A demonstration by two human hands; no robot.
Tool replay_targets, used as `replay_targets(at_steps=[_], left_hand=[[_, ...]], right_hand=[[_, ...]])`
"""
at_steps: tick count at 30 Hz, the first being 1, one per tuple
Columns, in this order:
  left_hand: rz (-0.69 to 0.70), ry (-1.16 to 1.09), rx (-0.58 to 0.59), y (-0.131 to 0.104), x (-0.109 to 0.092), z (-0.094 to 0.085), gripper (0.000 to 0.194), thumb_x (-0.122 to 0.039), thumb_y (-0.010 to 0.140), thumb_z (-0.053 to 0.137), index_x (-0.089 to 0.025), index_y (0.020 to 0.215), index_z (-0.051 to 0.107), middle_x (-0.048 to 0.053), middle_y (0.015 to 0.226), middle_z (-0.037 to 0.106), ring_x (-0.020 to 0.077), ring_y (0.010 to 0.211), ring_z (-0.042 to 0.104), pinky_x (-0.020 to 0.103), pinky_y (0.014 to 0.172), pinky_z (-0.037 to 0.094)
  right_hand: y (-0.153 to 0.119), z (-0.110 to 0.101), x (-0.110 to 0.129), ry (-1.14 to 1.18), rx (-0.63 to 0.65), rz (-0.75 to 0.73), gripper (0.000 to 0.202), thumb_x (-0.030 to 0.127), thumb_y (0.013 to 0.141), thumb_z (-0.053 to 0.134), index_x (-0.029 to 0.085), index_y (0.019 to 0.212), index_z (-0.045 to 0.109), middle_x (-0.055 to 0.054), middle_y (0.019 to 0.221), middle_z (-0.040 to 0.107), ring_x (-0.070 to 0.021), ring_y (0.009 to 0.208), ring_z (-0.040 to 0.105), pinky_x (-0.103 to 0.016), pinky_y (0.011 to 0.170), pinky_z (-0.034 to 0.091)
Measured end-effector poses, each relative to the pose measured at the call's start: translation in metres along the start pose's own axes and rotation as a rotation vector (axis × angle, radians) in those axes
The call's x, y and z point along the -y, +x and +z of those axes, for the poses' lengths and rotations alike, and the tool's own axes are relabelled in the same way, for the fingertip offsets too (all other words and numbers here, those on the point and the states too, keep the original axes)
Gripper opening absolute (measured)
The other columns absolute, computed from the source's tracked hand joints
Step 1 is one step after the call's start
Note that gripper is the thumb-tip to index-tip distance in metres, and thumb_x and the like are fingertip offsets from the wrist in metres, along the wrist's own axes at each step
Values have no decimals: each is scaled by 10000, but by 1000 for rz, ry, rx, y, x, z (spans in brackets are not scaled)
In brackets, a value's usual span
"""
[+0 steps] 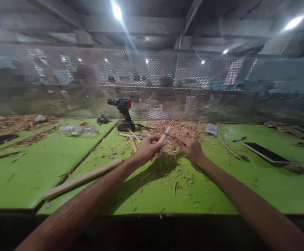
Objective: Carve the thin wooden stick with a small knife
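My left hand (149,148) is wrapped round a short pale wooden piece (164,135), whose upper end sticks out above the fingers, tilted to the right. Across that end lies a thin dark blade (167,134). My right hand (191,148) is closed at the blade's right side, round what looks like a small handle, mostly hidden by the fingers. Beyond both hands is a heap of curled wood shavings (185,128), and more shavings lie scattered on the green table (152,200) below them.
A cordless drill (124,113) stands behind my left hand. At the left lie a long wooden strip (83,179) and a clear plastic bottle (78,130). A phone-like dark slab (266,152) and a marker (239,139) lie at the right. A perforated screen (152,83) runs along the back.
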State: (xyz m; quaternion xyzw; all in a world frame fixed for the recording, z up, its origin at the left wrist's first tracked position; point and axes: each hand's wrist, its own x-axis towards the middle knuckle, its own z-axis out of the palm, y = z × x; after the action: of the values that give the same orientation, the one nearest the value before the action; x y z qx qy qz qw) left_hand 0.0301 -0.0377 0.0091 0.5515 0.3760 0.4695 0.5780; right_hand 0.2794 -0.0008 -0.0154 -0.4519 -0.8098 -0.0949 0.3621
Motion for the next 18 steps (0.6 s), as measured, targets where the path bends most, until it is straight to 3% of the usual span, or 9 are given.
replay_targets(at_steps=[4,6,8,11,14,18], left_hand=[[20,35,70,1,5,-2,402,-278,849,850,-104,1183,710,-33,628,630,54,449,503,150,392,315],[31,38,61,2,5,-3,446,-305,849,851,-104,1221,710,-31,645,632,54,452,507,151,386,313],[37,26,35,3,4,-3,463,-301,854,846,-105,1251,710,-34,650,626,52,450,503,150,380,306],[31,-5,-5,4,3,-3,434,-286,846,849,-106,1221,724,-41,644,612,46,441,492,148,370,281],[34,-28,4,4,4,-2,429,-314,827,865,-123,1188,735,-47,632,604,49,431,488,147,356,242],[41,-51,5,5,10,0,433,-345,796,888,-134,1137,724,-50,612,604,50,422,478,143,361,226]], right_hand=[[7,-13,-39,-33,-143,200,451,498,1070,508,215,1124,856,-147,997,839,-309,795,779,-425,716,605],[9,-17,-44,9,-199,217,498,531,1068,486,207,1104,862,-161,1014,835,-333,821,786,-457,737,615],[9,-15,-33,85,-175,171,508,537,1066,492,195,1115,863,-153,980,836,-320,779,781,-445,708,619],[4,-3,1,205,-26,40,443,499,1069,532,213,1166,855,-102,902,837,-270,690,759,-400,643,619],[-2,9,27,267,61,-106,386,445,1085,537,247,1247,826,-86,1054,845,-263,808,795,-412,730,651],[-6,13,28,178,36,-188,415,432,1103,515,191,1261,813,-125,1165,822,-293,930,815,-433,787,655]])
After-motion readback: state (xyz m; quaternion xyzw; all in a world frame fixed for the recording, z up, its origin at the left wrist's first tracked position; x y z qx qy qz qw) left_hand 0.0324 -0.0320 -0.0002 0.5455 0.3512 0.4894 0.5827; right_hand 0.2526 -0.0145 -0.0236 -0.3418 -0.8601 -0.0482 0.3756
